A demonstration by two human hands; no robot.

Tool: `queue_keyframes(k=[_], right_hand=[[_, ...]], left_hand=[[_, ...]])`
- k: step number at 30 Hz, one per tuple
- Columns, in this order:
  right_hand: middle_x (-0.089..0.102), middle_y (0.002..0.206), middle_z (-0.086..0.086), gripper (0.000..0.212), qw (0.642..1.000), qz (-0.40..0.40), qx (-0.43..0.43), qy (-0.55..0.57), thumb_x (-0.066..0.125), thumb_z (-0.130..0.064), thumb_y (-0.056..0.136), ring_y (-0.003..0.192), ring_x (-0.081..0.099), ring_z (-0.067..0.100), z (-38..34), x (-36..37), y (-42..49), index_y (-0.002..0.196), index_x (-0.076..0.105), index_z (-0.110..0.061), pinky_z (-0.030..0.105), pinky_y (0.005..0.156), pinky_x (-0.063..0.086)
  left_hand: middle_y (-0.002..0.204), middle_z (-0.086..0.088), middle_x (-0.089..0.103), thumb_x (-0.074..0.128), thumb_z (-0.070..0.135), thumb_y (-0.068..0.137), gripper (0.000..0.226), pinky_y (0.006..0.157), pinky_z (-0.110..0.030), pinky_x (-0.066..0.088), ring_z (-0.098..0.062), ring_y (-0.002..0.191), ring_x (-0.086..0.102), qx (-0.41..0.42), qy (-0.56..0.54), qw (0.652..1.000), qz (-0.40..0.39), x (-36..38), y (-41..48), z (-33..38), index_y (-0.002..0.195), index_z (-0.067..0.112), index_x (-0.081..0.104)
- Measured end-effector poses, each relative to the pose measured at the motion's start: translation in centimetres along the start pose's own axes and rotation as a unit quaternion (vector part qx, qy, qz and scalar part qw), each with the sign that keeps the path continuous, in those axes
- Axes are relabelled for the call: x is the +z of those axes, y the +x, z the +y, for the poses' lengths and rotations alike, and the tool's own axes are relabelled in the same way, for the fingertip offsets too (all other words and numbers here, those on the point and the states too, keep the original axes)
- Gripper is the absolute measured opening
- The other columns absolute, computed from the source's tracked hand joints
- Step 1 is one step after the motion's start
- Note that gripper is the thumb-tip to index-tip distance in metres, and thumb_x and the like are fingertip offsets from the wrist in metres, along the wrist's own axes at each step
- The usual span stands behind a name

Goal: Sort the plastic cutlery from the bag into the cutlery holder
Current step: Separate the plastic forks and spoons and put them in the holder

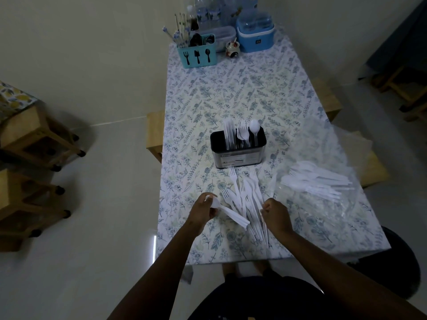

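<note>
A black and steel cutlery holder [239, 155] stands mid-table with white knives, forks and a spoon upright in its compartments. In front of it lies a loose pile of white plastic forks [245, 195]. My left hand [203, 212] grips several white spoons [227, 212] by the bowl end, handles pointing right. My right hand [276, 214] is closed at the pile's right edge, pinching the handles of cutlery there. To the right lies a clear plastic bag [323, 181] with more white cutlery inside.
The table [231, 93] has a floral cloth. At its far end stand a teal cutlery caddy [197, 55], a blue container [255, 34], bottles and a small jar [232, 50]. Wooden stools [34, 139] stand on the floor to the left.
</note>
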State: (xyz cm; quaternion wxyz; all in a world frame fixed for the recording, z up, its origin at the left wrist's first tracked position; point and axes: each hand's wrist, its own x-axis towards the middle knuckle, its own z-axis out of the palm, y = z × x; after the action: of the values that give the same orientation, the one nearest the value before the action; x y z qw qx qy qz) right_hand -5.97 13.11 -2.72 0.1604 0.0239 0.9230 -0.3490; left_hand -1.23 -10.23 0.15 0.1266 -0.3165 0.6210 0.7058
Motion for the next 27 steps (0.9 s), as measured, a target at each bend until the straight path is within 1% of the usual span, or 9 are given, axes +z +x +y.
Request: queue_keyframes(k=[3,6,8,12,17,19,22,25,27], right_hand=[[0.063,0.079,0.003,0.004,0.999,-0.014,0.013,0.031,0.066,-0.009,0.084,0.077,0.062,0.019,0.3,-0.4,0.1,0.085,0.063,-0.006,0.026,0.068,0.048],[0.064,0.088,0.003,0.012,0.995,-0.034,0.021,0.088,0.066,-0.013,0.086,0.083,0.06,0.016,-0.1,-1.1,0.0,0.095,0.067,-0.006,0.027,0.075,0.048],[0.066,0.088,0.004,0.014,0.985,-0.069,0.03,0.155,0.067,-0.014,0.085,0.08,0.062,0.017,-0.8,-1.9,-0.4,0.097,0.068,-0.007,0.028,0.072,0.051],[0.069,0.089,0.006,0.01,0.956,-0.153,0.02,0.249,0.067,-0.014,0.086,0.074,0.062,0.013,-1.7,-3.2,-1.3,0.095,0.071,-0.013,0.02,0.064,0.051],[0.072,0.086,-0.005,0.007,0.951,-0.199,0.013,0.237,0.07,-0.016,0.084,0.075,0.064,0.009,-1.5,-3.3,-1.5,0.09,0.073,-0.017,0.024,0.065,0.051],[0.072,0.086,-0.004,0.008,0.955,-0.197,0.006,0.224,0.071,-0.016,0.083,0.078,0.065,0.011,-1.5,-3.3,-1.4,0.09,0.074,-0.015,0.025,0.068,0.052],[0.073,0.089,0.001,0.01,0.957,-0.2,-0.005,0.208,0.072,-0.016,0.082,0.081,0.066,0.014,-1.7,-3.5,-1.2,0.091,0.075,-0.014,0.025,0.072,0.051],[0.074,0.09,0.005,0.011,0.958,-0.206,-0.017,0.201,0.072,-0.015,0.081,0.081,0.066,0.015,-2.0,-3.5,-1.1,0.092,0.075,-0.013,0.024,0.07,0.052],[0.074,0.091,0.005,0.012,0.957,-0.209,-0.016,0.203,0.072,-0.015,0.082,0.078,0.066,0.014,-2.3,-3.4,-1.1,0.093,0.075,-0.013,0.019,0.063,0.052]], left_hand=[[0.093,-0.013,0.053,0.041,0.024,0.103,0.023,0.06,-0.024,0.052,-0.019,0.073,0.053,-0.016,-0.027,0.999,-0.007,0.4,0.2,0.4,0.095,0.009,0.056],[0.095,-0.012,0.056,0.042,0.025,0.102,0.022,0.062,-0.023,0.053,-0.02,0.076,0.055,-0.021,-0.042,0.999,-0.015,0.9,0.3,0.8,0.097,0.011,0.058],[0.098,-0.012,0.054,0.042,0.026,0.102,0.021,0.063,-0.023,0.054,-0.021,0.078,0.054,-0.017,-0.042,0.999,-0.015,1.1,0.4,1.0,0.1,0.011,0.058],[0.1,-0.014,0.052,0.043,0.027,0.102,0.022,0.067,-0.025,0.055,-0.022,0.078,0.053,-0.01,-0.035,0.999,-0.015,1.4,0.5,1.3,0.103,0.01,0.058],[0.099,-0.014,0.056,0.041,0.024,0.103,0.023,0.069,-0.026,0.053,-0.021,0.081,0.052,-0.008,-0.052,0.998,-0.037,1.8,0.3,1.6,0.104,0.008,0.057],[0.1,-0.014,0.057,0.046,0.027,0.101,0.024,0.068,-0.025,0.055,-0.021,0.083,0.055,-0.013,-0.068,0.997,-0.042,1.9,0.2,1.5,0.106,0.005,0.056],[0.101,-0.016,0.057,0.055,0.036,0.088,0.038,0.066,-0.026,0.055,-0.023,0.083,0.057,-0.013,-0.109,0.993,-0.041,2.2,-0.2,1.4,0.106,0.003,0.054],[0.103,-0.019,0.055,0.048,0.034,0.098,0.03,0.065,-0.027,0.055,-0.024,0.083,0.057,-0.007,-0.114,0.993,-0.03,2.4,-0.4,1.4,0.102,0.005,0.056],[0.103,-0.018,0.055,0.04,0.032,0.102,0.031,0.066,-0.027,0.054,-0.024,0.083,0.057,-0.006,-0.112,0.994,-0.021,2.4,-0.5,1.5,0.104,0.006,0.057]])
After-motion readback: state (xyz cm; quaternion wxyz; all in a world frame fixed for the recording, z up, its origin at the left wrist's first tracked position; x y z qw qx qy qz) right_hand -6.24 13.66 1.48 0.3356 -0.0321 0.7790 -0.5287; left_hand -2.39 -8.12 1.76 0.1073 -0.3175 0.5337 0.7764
